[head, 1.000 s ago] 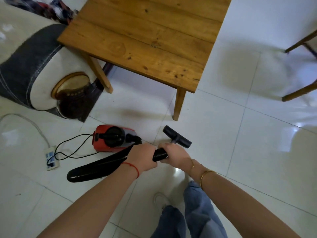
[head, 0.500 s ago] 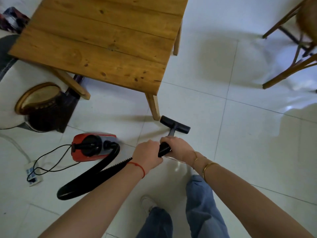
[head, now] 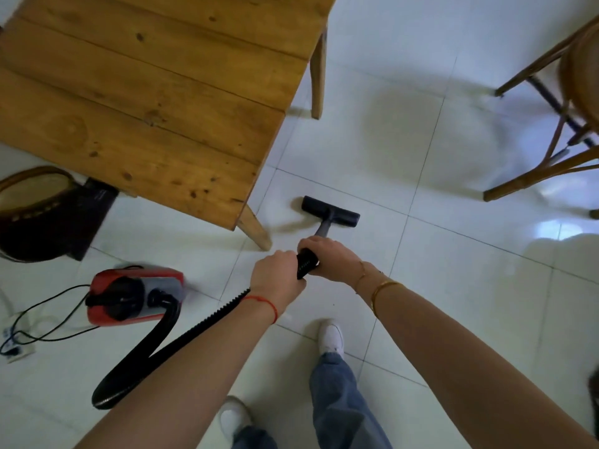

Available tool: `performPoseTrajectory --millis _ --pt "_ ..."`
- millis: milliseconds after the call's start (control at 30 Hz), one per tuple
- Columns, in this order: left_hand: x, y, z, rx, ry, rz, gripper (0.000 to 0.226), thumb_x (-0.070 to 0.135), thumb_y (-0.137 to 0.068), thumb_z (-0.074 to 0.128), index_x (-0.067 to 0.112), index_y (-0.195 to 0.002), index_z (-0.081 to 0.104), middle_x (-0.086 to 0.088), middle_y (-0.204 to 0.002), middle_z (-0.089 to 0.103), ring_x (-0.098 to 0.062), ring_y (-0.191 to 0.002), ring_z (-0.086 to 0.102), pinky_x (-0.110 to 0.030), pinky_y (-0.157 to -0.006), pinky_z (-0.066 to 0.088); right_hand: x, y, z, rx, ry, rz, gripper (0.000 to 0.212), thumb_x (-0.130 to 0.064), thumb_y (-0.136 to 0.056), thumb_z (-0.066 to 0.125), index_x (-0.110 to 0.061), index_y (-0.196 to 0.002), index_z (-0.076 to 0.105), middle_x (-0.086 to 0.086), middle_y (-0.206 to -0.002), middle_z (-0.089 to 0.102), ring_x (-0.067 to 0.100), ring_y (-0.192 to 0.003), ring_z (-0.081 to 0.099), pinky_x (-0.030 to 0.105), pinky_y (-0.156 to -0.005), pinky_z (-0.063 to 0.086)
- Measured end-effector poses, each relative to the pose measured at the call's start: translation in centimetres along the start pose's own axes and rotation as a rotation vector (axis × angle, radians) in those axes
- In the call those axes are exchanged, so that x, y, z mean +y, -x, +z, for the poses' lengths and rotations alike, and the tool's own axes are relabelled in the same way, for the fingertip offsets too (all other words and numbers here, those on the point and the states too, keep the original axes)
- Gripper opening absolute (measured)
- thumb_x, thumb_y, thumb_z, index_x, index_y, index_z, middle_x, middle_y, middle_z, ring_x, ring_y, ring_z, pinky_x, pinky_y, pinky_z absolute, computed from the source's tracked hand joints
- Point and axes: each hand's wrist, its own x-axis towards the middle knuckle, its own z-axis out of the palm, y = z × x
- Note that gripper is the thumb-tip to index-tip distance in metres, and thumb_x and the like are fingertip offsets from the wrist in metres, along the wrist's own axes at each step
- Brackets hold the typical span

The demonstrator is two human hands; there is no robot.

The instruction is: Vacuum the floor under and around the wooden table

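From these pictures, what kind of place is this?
Probably a room in a home, perhaps a dining area: a wooden table, a wooden chair and a white tiled floor.

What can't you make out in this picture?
- Floor under the wooden table: hidden by its top, head view.
- Hose where the left hand and right hand grip it: covered.
- Chair: cut off by the right edge.
- Power strip: cut off at the left edge, too small to read.
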Motion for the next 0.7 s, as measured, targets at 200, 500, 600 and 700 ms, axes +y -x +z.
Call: performPoseTrajectory --millis 200,500,600,700 --pt "2.5 -4.0 -1.9 0.025 0.056 -0.021 0.020 0.024 -0.088 0.058 0.013 -0.104 0.056 -0.003 -0.089 0.061 -0.021 -0.079 0.063 -0.028 -0.065 0.050 2.6 -2.1 -4.4 -0.009 0.041 0.008 0.039 -0.016 -0.081 0.069 -0.012 -0.117 0.054 0.008 -0.115 0.059 0.025 -0.097 0.059 0.035 -0.083 0.052" --pt "1.1 -3.5 -3.1 0.035 0.080 -0.055 0.018 0.024 -0.085 0.059 0.013 -0.100 0.057 -0.002 -0.084 0.060 -0.019 -0.075 0.063 -0.029 -0.068 0.055 -0.1 -2.9 -5.0 -0.035 0.087 0.016 0.021 -0.016 -0.081 0.065 -0.012 -0.099 0.056 0.007 -0.099 0.060 0.021 -0.080 0.057 0.032 -0.072 0.051" --pt "-0.2 -2.0 -2.7 0.015 0.069 -0.044 0.020 0.024 -0.085 0.058 0.014 -0.102 0.056 -0.003 -0.086 0.063 -0.020 -0.075 0.064 -0.030 -0.067 0.055 -1.7 -2.1 -3.7 -0.028 0.075 0.019 0.020 -0.015 -0.082 0.063 -0.010 -0.101 0.057 0.008 -0.099 0.061 0.020 -0.078 0.053 0.031 -0.070 0.047" --pt "-1.3 0.1 -2.1 -0.007 0.038 -0.040 0.019 0.026 -0.086 0.058 0.015 -0.102 0.057 -0.003 -0.091 0.064 -0.020 -0.080 0.064 -0.028 -0.069 0.052 -3.5 -0.9 -1.9 -0.029 0.045 0.022 0.020 -0.016 -0.083 0.064 -0.011 -0.102 0.057 0.008 -0.098 0.063 0.019 -0.078 0.052 0.029 -0.071 0.044"
